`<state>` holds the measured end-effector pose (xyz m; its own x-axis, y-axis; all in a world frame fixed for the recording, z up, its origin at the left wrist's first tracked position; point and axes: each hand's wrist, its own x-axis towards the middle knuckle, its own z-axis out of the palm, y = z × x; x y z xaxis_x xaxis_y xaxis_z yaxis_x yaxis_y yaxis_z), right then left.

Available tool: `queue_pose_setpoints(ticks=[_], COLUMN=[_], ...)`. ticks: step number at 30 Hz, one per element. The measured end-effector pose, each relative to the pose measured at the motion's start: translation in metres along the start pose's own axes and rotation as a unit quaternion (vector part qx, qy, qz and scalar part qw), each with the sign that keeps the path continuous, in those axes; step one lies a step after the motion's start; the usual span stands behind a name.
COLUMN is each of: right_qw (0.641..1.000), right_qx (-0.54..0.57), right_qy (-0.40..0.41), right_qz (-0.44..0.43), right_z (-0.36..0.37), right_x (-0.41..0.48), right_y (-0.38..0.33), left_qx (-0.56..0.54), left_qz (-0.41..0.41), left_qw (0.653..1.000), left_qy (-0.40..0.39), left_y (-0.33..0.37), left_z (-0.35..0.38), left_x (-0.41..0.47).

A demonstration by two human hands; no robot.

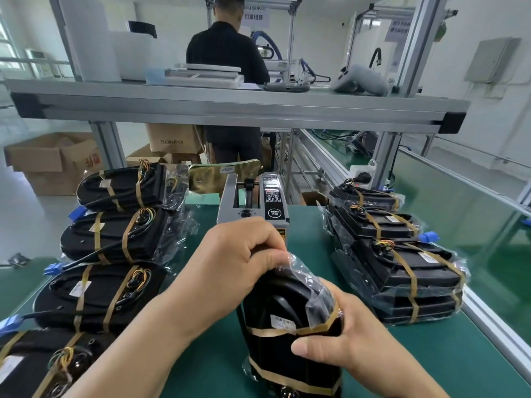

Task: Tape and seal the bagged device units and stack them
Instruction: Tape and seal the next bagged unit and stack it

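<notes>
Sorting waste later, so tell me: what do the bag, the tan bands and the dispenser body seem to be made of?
Bag: thin clear plastic film, glossy; it crinkles and glints.
Bands: probably tan tape, fairly matte; paper or plastic unclear.
Dispenser: likely grey metal, satin, flat folded panels.

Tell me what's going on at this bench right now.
A person holds a bagged device unit upright on the green mat. The left hand pinches the loose bag top, and the right hand grips the unit's side at a tape band. The tape dispenser stands just behind. Taped units lie at the left, and a stack sits at the right.
</notes>
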<state>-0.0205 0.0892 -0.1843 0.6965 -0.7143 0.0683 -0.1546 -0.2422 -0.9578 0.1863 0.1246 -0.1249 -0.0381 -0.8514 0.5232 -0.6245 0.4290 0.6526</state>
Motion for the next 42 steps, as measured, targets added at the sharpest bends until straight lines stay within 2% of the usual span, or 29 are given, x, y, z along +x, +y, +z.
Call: queue_pose_setpoints(ticks=[3,5,7,8,10,12,14,17,19,21,23,24,26,28,31,35,38,42], right_qw=[0.999,0.998,0.999,1.0,0.999,0.991,0.976,0.95,0.935,0.927,0.921,0.92,0.921,0.922,0.923,0.925,0.927,0.928], right_qx=[-0.023,-0.03,-0.025,-0.019,-0.012,-0.017,-0.055,-0.114,-0.142,-0.142,-0.129,-0.123,-0.115,-0.111,-0.102,-0.093,-0.106,-0.107], right_qy=[-0.035,-0.047,-0.037,-0.019,0.05,0.135,0.207,0.284,0.314,0.339,0.36,0.365,0.366,0.366,0.365,0.358,0.342,0.329], right_qz=[0.003,0.006,0.001,-0.002,-0.007,-0.02,-0.042,-0.069,-0.08,-0.081,-0.076,-0.075,-0.072,-0.066,-0.068,-0.09,-0.112,-0.136], right_z=[-0.001,-0.003,-0.004,-0.002,0.001,0.007,0.012,0.017,0.02,0.021,0.019,0.017,0.015,0.017,0.021,0.022,0.029,0.033], right_x=[0.0,-0.001,-0.001,-0.001,-0.002,-0.002,-0.002,0.002,0.004,0.005,0.005,0.005,0.004,0.002,0.002,0.001,0.003,0.005], right_y=[-0.004,-0.007,-0.007,-0.005,0.0,0.009,0.018,0.03,0.036,0.041,0.044,0.045,0.045,0.044,0.045,0.053,0.055,0.055], left_qx=[0.036,0.027,-0.028,-0.069,-0.126,-0.087,-0.02,-0.013,-0.043,-0.139,-0.214,-0.225,-0.233,-0.273,-0.338,-0.405,-0.412,-0.409], left_qz=[-0.017,-0.042,-0.061,-0.066,-0.075,-0.116,-0.173,-0.196,-0.192,-0.202,-0.211,-0.228,-0.302,-0.389,-0.461,-0.533,-0.553,-0.547], left_qw=[0.998,0.998,0.998,0.995,0.985,0.979,0.981,0.98,0.979,0.966,0.952,0.947,0.919,0.862,0.789,0.706,0.683,0.689], left_qy=[0.056,0.043,0.016,0.019,0.088,0.14,0.085,-0.013,-0.046,-0.08,-0.061,-0.013,0.102,0.177,0.222,0.233,0.241,0.242], left_y=[0.0,-0.001,0.0,0.001,0.002,0.001,0.007,0.023,0.028,0.03,0.026,0.016,-0.012,-0.043,-0.079,-0.1,-0.106,-0.106], left_z=[0.007,0.008,0.004,0.0,-0.008,-0.012,-0.005,0.022,0.034,0.035,0.03,0.028,0.029,0.034,0.042,0.051,0.058,0.061], left_x=[-0.001,0.001,0.004,0.006,0.007,0.0,-0.013,-0.031,-0.037,-0.039,-0.037,-0.035,-0.024,-0.01,0.007,0.014,0.013,0.016])
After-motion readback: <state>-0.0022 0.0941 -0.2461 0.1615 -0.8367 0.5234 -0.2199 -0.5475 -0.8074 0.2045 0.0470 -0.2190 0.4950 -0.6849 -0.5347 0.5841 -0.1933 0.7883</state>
